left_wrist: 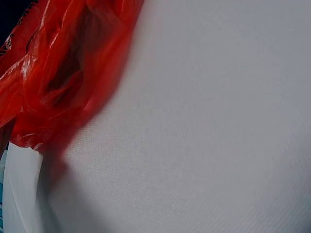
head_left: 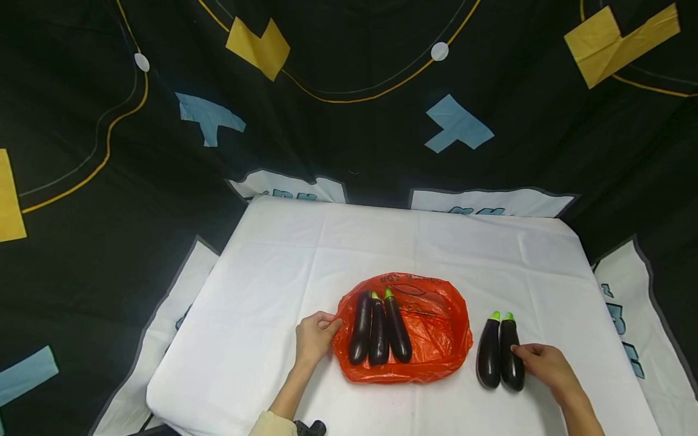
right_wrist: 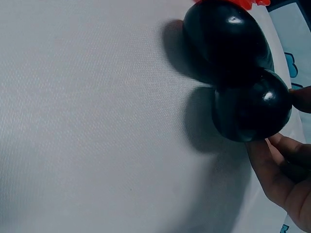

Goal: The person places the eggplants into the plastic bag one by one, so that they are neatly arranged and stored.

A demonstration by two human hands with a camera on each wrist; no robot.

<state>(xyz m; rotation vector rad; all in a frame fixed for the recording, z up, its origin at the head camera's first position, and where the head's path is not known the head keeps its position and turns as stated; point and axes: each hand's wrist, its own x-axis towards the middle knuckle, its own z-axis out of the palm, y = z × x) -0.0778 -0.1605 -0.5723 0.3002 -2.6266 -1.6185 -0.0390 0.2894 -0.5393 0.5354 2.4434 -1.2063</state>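
A red plastic bag lies spread open on the white table, with three dark purple eggplants side by side in its left part. At the bag's left edge my left hand pinches the rim. To the right of the bag, two more eggplants stand out on the cloth, the left one close against the right one. My right hand holds the right one by its side, thumb and fingers around it in the right wrist view. The left wrist view shows the red bag but hardly any of the hand.
A white cloth covers the table. Behind it hangs a dark curtain with yellow and blue patches. A small black object shows near the left forearm at the front edge.
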